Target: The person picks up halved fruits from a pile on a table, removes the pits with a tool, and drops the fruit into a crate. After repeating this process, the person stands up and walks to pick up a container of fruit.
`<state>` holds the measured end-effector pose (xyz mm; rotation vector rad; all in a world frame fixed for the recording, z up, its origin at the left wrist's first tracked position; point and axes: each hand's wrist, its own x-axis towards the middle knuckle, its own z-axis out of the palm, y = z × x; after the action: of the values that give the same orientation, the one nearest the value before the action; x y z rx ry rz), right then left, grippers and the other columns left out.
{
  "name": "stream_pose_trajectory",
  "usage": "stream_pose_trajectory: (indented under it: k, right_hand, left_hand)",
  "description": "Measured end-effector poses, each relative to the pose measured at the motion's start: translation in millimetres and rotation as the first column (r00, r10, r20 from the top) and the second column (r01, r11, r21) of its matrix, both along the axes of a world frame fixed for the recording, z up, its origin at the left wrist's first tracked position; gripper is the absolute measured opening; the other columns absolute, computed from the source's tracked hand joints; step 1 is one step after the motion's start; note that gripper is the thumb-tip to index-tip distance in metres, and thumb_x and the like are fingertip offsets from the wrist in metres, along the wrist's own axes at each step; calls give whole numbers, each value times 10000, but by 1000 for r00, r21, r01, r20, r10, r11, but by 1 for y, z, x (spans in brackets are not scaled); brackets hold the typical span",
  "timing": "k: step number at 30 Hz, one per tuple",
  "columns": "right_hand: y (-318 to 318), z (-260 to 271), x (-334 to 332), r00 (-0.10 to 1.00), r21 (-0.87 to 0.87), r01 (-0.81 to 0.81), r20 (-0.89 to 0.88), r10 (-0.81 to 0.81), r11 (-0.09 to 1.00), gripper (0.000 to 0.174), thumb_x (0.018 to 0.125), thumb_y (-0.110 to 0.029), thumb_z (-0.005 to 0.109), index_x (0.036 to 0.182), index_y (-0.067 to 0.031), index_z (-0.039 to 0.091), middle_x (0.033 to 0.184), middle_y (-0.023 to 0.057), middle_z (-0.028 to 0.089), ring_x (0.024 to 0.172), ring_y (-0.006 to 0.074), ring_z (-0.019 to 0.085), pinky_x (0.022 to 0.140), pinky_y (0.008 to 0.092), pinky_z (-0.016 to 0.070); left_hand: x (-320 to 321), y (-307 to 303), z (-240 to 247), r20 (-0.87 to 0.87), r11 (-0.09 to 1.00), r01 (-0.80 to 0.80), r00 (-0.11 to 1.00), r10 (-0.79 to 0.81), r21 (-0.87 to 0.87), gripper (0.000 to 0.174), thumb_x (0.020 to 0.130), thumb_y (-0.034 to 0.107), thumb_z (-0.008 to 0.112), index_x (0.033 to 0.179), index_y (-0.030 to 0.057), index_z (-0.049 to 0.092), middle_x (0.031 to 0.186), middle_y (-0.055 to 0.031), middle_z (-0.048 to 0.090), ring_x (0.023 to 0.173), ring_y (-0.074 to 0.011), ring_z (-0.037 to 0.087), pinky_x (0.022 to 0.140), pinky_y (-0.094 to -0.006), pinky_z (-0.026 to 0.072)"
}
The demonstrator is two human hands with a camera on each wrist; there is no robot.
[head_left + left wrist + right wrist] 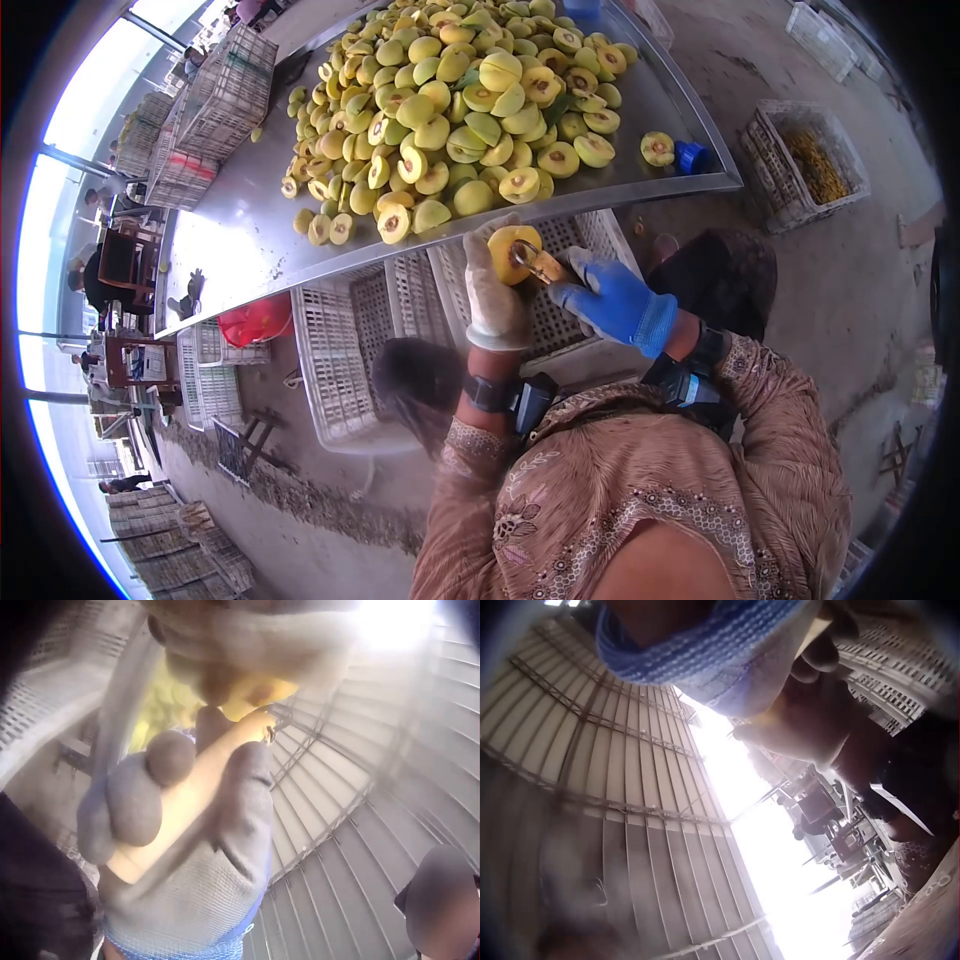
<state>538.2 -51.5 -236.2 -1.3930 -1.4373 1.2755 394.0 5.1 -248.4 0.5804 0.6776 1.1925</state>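
Note:
In the head view the left hand [497, 300], in a pale glove, holds a halved yellow fruit [508, 254] just in front of the table's edge. The right hand [612, 303], in a blue glove with grey palm, grips a wooden-handled tool [543, 265] whose metal loop meets the fruit's cut face. The left wrist view shows the right hand's fingers [135, 802] curled round the wooden handle [187, 799], with the fruit [259, 694] partly hidden beyond it. In the right wrist view the blue cuff [697, 656] covers much of the work.
A heap of halved fruit [450, 110] lies on the metal table [240, 250]. A blue object [690, 157] sits near its right corner. White crates [340, 370] stand below the table edge. Another crate [780, 195] with yellow contents stands on the right, and a red bag [255, 321] lies lower left.

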Motion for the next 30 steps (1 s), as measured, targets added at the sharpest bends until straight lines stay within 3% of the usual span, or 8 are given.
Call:
stream_pose_trajectory:
  k: [3,6,12,14,18,23,27,30]
  right_hand:
    - [-2,-11,-5,989,264,59,115,-92,963,404,873,-294,619,1044,56,510,872,257,621,828,424,619,694,435,478]
    - [-4,-11,-7,981,337,55,158,-115,940,279,852,-151,627,1015,28,487,801,164,598,734,343,613,657,404,463]
    - [-4,-6,-9,925,220,-34,375,-52,975,260,844,-148,606,985,25,472,798,270,580,793,465,568,621,463,463]
    - [-1,-6,-11,912,179,-33,409,-44,983,286,835,-165,613,988,24,464,776,271,582,768,463,575,613,478,463]
    - [1,-13,-11,899,175,-94,437,8,980,317,844,-222,605,967,24,446,754,254,605,725,425,610,619,476,490]
    - [9,-24,-9,917,177,-145,393,65,973,336,837,-202,608,1012,40,454,800,269,610,781,440,604,663,469,497]
    - [15,-41,-7,958,263,-143,277,67,954,367,836,-212,620,1067,36,480,819,255,623,815,436,613,704,459,498]
    - [21,-55,-6,988,347,-153,37,149,925,378,870,-213,599,1161,-4,479,716,122,617,620,297,618,584,405,496]
  left_hand:
    - [2,-1,-5,-66,998,-51,996,53,24,602,932,577,397,1128,22,520,992,-89,584,884,-176,576,790,-301,494]
    - [5,-2,-5,-152,992,-120,980,126,43,612,935,585,380,1107,18,534,953,-87,582,873,-181,566,791,-299,482]
    - [9,1,-5,-396,957,-207,877,273,201,643,933,585,391,1015,-23,582,888,-94,627,787,-167,603,748,-282,502]
    - [11,2,-4,-495,934,-222,801,338,279,653,930,585,402,962,-35,608,859,-91,640,767,-155,610,739,-274,503]
    - [13,7,-5,-539,945,-269,776,328,188,653,918,581,441,903,-44,629,795,-76,643,694,-140,604,663,-253,503]
    - [14,12,-6,-513,952,-289,805,296,97,626,900,569,493,876,-45,615,776,-99,638,627,-168,607,576,-269,513]
    - [19,11,-2,-341,973,-232,913,222,12,586,897,536,520,865,-47,576,760,-135,627,609,-220,625,530,-311,530]
    - [21,18,-5,-358,975,-209,907,222,75,567,895,521,534,867,-44,561,756,-150,623,602,-244,631,514,-325,534]
